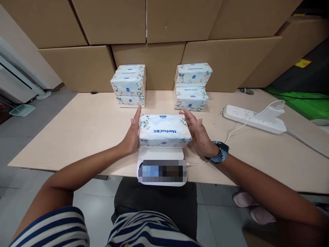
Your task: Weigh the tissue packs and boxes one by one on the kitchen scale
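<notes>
A soft pack of tissues (164, 128) with a leaf-and-flower print lies on a white device like a scale (160, 153). The front display part of the device is blurred out. Along the pack's left side is my left hand (132, 135), fingers stretched forward and palm turned inward. My right hand (200, 135) is on the opposite side, its fingers straight and slightly spread beside the pack's right end. Whether either palm presses on the pack, I cannot tell. Behind it stand a left stack of tissue packs (128, 85) and a right stack of tissue packs (192, 87).
Cardboard boxes (149, 65) form a wall at the back of the wooden table (89, 127). To the right lies a white power strip (253, 118) with a charger plugged in; a white cable (232, 132) runs from it towards the device.
</notes>
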Tool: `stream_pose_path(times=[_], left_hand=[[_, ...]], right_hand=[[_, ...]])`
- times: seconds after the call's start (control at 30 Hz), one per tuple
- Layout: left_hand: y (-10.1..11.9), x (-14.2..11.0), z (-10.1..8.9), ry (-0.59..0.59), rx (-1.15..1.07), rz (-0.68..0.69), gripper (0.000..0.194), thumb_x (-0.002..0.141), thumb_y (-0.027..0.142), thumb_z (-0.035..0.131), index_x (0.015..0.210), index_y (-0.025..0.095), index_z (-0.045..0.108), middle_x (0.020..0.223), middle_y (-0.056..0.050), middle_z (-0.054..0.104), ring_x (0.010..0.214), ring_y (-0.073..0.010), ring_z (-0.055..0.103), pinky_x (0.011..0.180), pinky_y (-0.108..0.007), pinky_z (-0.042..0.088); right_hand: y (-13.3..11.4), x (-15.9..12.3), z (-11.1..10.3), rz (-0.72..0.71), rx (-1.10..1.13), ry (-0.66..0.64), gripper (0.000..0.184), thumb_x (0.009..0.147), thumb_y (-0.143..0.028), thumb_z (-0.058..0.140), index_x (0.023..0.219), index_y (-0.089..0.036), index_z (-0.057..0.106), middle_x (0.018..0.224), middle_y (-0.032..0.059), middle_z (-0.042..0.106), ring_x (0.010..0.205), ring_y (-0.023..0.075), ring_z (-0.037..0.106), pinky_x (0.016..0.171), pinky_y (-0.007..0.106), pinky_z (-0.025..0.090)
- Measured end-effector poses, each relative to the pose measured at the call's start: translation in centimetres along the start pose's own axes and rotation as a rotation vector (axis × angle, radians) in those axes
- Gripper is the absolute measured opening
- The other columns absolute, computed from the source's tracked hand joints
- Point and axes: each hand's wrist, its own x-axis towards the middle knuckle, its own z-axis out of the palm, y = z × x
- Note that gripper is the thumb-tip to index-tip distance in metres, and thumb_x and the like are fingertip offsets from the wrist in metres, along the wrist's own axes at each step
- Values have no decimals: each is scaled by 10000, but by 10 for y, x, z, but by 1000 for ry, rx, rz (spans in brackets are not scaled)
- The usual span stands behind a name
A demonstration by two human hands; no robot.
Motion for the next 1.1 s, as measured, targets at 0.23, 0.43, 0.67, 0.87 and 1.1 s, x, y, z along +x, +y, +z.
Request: stream_pose_path(times=[0.23,0.43,0.67,0.87,1.1], left_hand=[[-23,4,2,-177,-243,-120,1091,919,1002,347,1807,452,33,1902,17,240,1789,-358,173,1459,-572,284],[-24,3,-2,-226,-197,-130,1067,933,992,306,1796,465,-37,1905,60,217,1802,-314,60,1483,-516,249],[-30,5,-3,-178,-173,-103,1005,926,1002,357,1784,514,167,1882,149,276,1794,-255,-110,1505,-428,131],[-29,3,0,-136,-181,-120,1033,899,1024,401,1777,515,210,1844,126,377,1807,-308,14,1487,-503,234],[-29,0,-2,-123,-178,-138,896,984,958,330,1763,521,252,1836,120,385,1802,-333,117,1474,-537,256]], right_hand=[[6,-17,17,28,-5,-54,1010,914,-1011,164,1788,-518,57,1907,-121,156,1771,282,246,1403,563,398],[10,-23,7,69,15,-82,1107,842,-1066,323,1780,-560,20,1904,-162,121,1765,321,260,1375,542,456],[3,-24,5,91,47,-131,1188,845,-1026,473,1788,-520,-42,1915,-144,30,1791,310,159,1421,539,385],[1,-22,7,65,77,-142,1141,858,-1020,477,1781,-544,4,1917,-140,37,1792,294,156,1430,507,359],[-2,-23,5,65,53,-119,1117,889,-998,471,1800,-493,69,1906,-117,144,1768,351,236,1424,586,377]])
